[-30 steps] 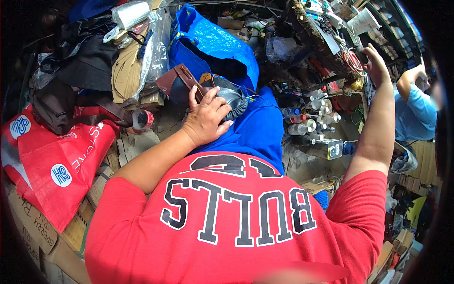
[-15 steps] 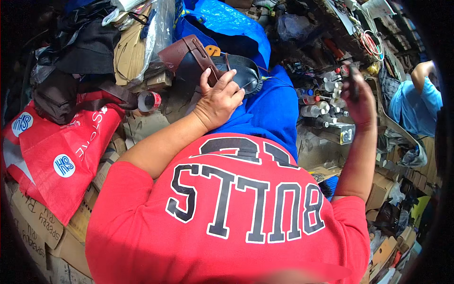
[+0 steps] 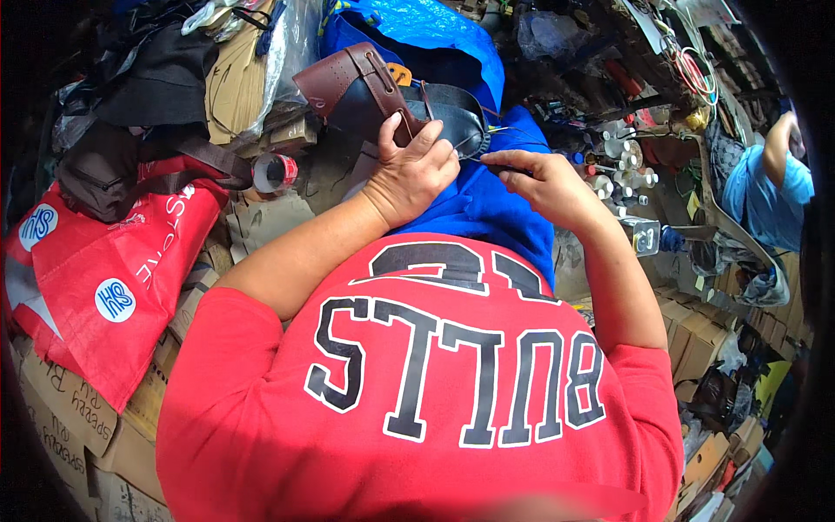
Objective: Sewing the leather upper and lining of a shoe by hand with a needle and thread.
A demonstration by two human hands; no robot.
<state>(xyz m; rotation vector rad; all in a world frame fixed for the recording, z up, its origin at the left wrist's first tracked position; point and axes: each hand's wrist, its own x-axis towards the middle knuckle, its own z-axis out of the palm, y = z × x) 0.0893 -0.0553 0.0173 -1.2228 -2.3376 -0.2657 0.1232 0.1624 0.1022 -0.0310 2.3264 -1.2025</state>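
Observation:
A black and brown leather shoe point(image 3: 458, 106) rests across my lap, its brown heel part to the left and its gathered black toe to the right. My left hand point(image 3: 409, 174) is closed on the near side of the shoe, thumb and fingers pressed against the leather. At the toe, my right hand point(image 3: 552, 187) is closed round what looks like an awl point(image 3: 475, 159); its thin tip reaches the seam beside my left fingertips, and its handle is mostly hidden in my palm. Loose thread point(image 3: 513, 130) trails off the toe to the right.
A blue bag point(image 3: 417, 30) lies beyond the shoe. To the left are a red bag point(image 3: 104, 270), a black bag point(image 3: 100, 174) and a bottle point(image 3: 275, 172). Several small bottles point(image 3: 622, 161) stand at right. Another person's arm point(image 3: 777, 148) shows at the far right.
My right hand has come down and left from its raised place at the right, bringing the tool to the shoe's toe. The left hand keeps its hold, and the shoe has shifted slightly.

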